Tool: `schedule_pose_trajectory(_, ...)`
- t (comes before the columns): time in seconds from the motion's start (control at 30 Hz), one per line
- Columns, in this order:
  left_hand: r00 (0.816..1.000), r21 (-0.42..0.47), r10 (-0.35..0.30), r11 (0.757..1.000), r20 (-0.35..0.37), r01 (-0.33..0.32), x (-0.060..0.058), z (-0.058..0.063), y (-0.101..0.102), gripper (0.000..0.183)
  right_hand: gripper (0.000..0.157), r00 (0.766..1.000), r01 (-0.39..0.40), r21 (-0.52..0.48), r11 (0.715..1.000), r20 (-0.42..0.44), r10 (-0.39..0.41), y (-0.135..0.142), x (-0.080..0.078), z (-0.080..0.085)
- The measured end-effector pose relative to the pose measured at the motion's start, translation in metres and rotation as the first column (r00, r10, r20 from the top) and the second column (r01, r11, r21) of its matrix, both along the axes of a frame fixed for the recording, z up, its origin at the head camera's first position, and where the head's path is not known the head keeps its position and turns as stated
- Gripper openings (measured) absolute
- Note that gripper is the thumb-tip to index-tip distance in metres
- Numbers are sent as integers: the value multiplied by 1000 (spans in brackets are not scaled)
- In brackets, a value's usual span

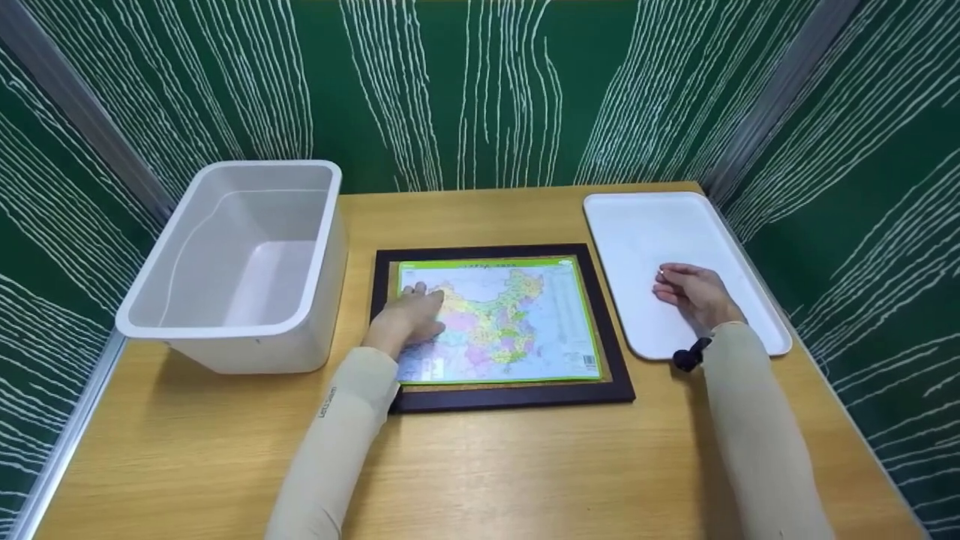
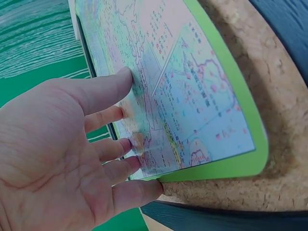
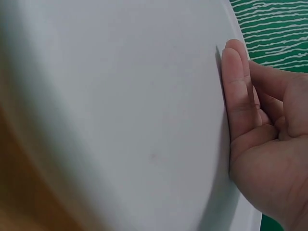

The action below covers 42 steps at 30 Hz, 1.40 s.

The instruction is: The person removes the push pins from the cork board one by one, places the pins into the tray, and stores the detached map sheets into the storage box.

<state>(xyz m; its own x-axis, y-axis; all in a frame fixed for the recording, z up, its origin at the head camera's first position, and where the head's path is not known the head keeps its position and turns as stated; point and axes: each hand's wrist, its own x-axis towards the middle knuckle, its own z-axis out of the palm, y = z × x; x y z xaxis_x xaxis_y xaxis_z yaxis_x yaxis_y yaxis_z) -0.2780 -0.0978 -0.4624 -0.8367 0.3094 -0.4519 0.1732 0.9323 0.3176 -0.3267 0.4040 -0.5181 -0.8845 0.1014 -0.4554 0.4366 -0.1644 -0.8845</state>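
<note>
A map sheet (image 1: 480,315) with a green border lies on a cork board (image 1: 611,349) in a dark frame (image 1: 517,397). My left hand (image 1: 411,319) rests over the map's left side, fingers spread and fingertips at the sheet. In the left wrist view, thumb and fingers reach the map (image 2: 183,96) near a corner, with bare cork (image 2: 284,120) beyond its edge. Over the white tray (image 1: 637,240), my right hand (image 1: 697,292) pinches a tiny pale object (image 1: 661,273) at its fingertips; I cannot tell its kind. The right wrist view hides it behind the hand (image 3: 264,110).
A deep white plastic bin (image 1: 319,300) stands left of the framed board on the wooden table (image 1: 480,465). The tray lies to the right, near the table's right edge. Green walls (image 1: 510,97) with white line patterns enclose the back and both sides.
</note>
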Motion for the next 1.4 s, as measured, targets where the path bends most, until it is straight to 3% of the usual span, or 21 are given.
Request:
schedule_pose_trajectory(0.2,1000,2,3,1000,15,-3,1,0,-2,65,35,999,-11,34,999,30,10,0,-2,-4)
schedule_pose_trajectory(0.47,999,-20,-33,999,-14,33,0,2,0,65,31,1000,-23,-2,1000,-10,23,5,-6,-2)
schedule_pose_trajectory(0.9,1000,-23,1,1000,-17,-1,1,0,2,64,37,1000,-23,-34,999,10,24,3,0,8)
schedule_pose_trajectory(1.13,1000,-17,-4,1000,-11,4,2,-1,1,64,53,996,-94,21,995,-4,94,-2,9,19)
schedule_pose_trajectory(1.4,1000,-29,-26,999,-15,26,0,0,-1,65,58,989,-147,48,988,-12,147,-3,12,20)
